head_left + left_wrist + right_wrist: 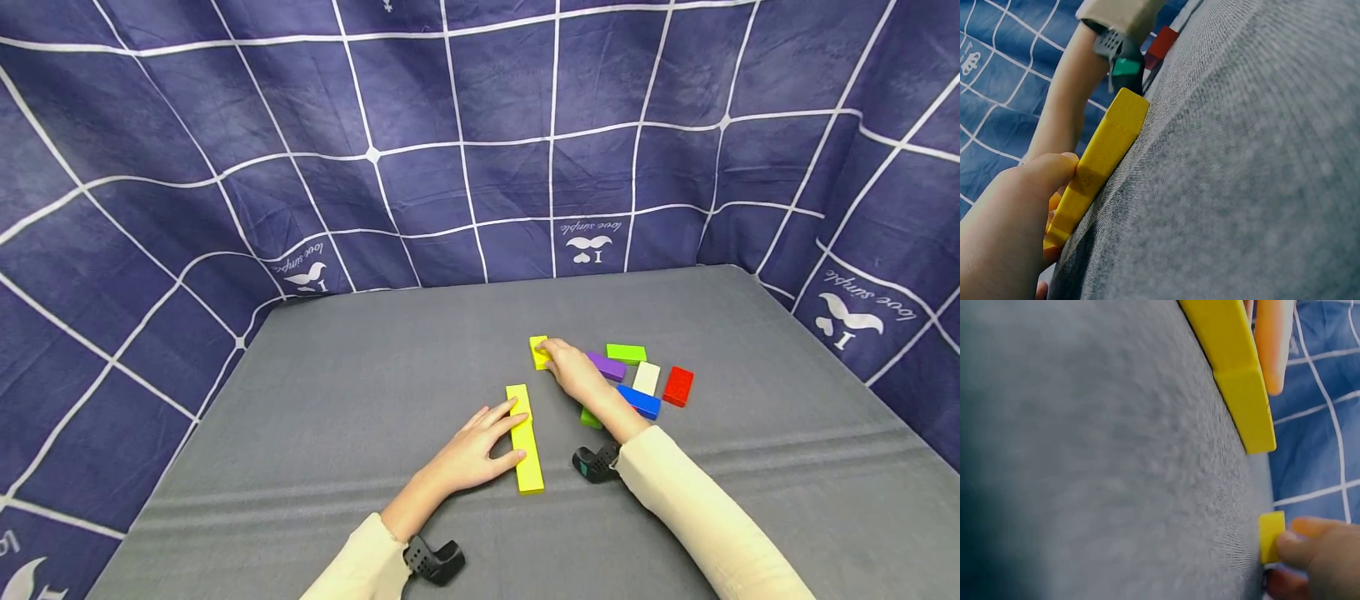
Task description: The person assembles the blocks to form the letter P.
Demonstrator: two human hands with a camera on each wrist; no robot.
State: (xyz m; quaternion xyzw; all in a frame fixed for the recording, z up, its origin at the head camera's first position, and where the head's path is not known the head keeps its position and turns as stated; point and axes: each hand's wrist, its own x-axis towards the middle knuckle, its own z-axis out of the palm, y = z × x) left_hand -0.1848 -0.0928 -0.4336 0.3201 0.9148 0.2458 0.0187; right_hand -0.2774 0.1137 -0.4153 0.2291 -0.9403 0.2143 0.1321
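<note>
Two yellow blocks lie end to end in a row on the grey table; the near block (530,468) meets the far block (517,392). My left hand (468,450) rests beside them, fingers spread and fingertips touching the row. In the left wrist view the thumb lies against the side of a yellow block (1100,156). Farther out, my right hand (583,377) pinches another yellow block (537,353) between thumb and fingers. That block (1269,540) stands apart from the end of the row in the right wrist view.
Right of the right hand lies a loose group: a purple block (609,367), a lime green block (626,353), a cream block (647,378), a blue block (640,402) and a red block (678,387). Another green block (590,418) is partly behind the right wrist. A blue curtain (420,200) borders the table.
</note>
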